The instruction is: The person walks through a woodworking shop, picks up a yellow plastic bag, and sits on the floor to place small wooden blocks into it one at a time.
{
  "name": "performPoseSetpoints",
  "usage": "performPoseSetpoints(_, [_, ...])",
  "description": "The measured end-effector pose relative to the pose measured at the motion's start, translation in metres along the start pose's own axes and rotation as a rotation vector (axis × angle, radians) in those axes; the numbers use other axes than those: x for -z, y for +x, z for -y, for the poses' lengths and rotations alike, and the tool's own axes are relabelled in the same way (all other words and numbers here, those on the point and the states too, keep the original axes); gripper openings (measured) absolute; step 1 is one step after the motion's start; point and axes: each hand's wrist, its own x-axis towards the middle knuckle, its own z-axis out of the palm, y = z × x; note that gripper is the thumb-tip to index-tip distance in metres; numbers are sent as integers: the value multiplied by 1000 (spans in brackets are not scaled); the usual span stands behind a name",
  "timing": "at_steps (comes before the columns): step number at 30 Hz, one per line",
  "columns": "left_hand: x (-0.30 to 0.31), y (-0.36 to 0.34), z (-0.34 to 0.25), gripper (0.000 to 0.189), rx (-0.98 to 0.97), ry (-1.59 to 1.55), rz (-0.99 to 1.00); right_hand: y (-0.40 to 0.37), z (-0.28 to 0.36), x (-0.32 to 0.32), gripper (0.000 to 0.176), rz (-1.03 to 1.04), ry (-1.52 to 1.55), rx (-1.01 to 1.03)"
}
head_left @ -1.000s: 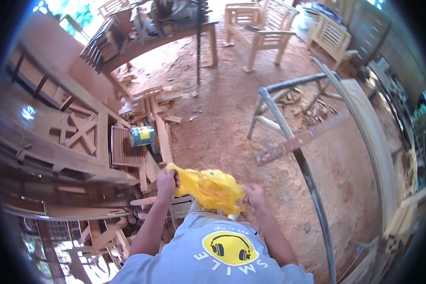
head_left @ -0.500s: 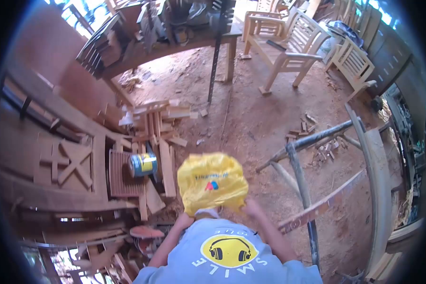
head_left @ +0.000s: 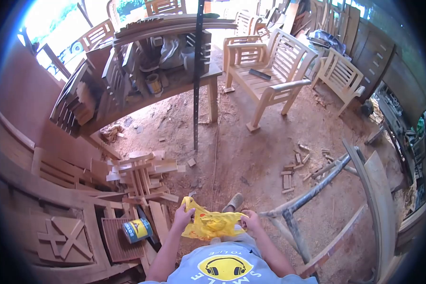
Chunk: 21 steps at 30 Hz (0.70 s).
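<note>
A thin yellow plastic bag (head_left: pixel 215 225) is stretched between my two hands, in front of my grey shirt. My left hand (head_left: pixel 183 218) pinches its left corner, which is drawn up higher than the rest. My right hand (head_left: pixel 251 221) is closed on the right edge. The bag looks crumpled in the middle, with red marks at its left; what is inside, if anything, I cannot make out. Just beyond the bag, a shoe (head_left: pixel 234 202) rests on the dusty floor.
To my left, a labelled paint can (head_left: pixel 137 230) stands by wooden panels, near a pile of wood pieces (head_left: pixel 144 175). A cluttered workbench (head_left: pixel 146 102) and a wooden armchair (head_left: pixel 267 75) are ahead. At the right, a pole frame (head_left: pixel 312 189) and small wood blocks (head_left: pixel 288 177) are on the floor.
The bag was upright and puffed out with its printed face showing; now it is lower, flattened and pulled sideways between my hands. My view has tilted up, bringing more of the bench into sight.
</note>
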Motion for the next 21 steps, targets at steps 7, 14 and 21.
performPoseSetpoints(7, [-96,154,-97,34,6,297,119,134,115,77,49,-89,449,162])
performPoseSetpoints(14, [-191,250,-215,27,-112,402,231,232,210,156,46,-339,431,384])
performPoseSetpoints(21, [-305,363,-251,18,-89,314,324,292,211,217,42,-657,350,352])
